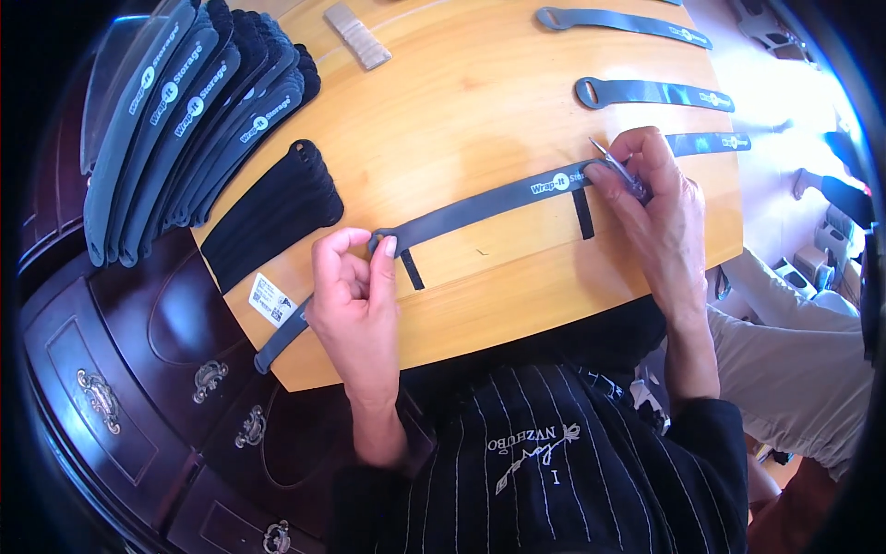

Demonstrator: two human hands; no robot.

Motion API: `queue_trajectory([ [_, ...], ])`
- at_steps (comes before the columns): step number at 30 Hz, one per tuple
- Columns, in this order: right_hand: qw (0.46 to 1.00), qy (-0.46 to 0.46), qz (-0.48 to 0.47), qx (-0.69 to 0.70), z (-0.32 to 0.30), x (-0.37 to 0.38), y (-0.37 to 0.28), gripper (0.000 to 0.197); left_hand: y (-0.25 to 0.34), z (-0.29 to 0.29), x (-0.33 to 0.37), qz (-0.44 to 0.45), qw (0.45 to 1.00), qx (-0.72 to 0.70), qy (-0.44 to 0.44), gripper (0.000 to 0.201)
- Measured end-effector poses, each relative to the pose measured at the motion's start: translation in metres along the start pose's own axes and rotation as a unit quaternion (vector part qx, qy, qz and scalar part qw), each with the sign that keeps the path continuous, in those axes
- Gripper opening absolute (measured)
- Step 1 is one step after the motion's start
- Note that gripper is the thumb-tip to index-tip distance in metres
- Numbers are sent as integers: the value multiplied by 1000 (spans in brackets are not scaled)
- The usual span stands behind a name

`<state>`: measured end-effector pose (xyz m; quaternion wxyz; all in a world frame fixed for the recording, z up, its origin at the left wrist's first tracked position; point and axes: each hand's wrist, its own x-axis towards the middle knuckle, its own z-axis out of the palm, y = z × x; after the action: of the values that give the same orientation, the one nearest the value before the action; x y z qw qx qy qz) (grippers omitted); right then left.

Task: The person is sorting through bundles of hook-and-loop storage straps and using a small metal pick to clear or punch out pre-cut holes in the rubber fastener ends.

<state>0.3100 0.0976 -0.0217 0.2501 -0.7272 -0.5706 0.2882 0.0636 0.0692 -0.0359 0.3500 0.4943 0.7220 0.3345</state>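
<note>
A grey strap (480, 205) with white print and a loop end stretches across the wooden table between my hands. My left hand (355, 300) is closed, pinching its loop end between thumb and index finger. At the printed end, my right hand (663, 217) presses the strap under its thumb. That same hand also keeps a small pointed metal tool (631, 183) in its fingers; its kind is partly hidden. Two short black strips (412, 270) lie on the table just below the strap, one near each end. Another grey strap (281, 340) runs beneath my left hand.
Stacked grey straps (175, 120) fan out at the left, beside a pile of black straps (277, 208). More grey straps (655, 93) lie at the right. A white label (272, 300), a flat tan piece (358, 37), a dark cabinet (138, 351) and another person's trousers (784, 369) also show.
</note>
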Motion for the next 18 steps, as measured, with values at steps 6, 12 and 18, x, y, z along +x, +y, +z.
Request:
queue_trajectory([
  [6, 997, 27, -60, -48, -1, -4, 4, 16, -5, 3, -8, 88, 993, 48, 59, 12],
  [12, 994, -17, -108, -26, -3, -5, -15, 19, 10, 1, -22, 314, 909, 258, -97, 54],
  [18, 983, -43, -157, -86, 22, 2, -5, 30, 0, 17, -16, 305, 873, 333, -182, 66],
])
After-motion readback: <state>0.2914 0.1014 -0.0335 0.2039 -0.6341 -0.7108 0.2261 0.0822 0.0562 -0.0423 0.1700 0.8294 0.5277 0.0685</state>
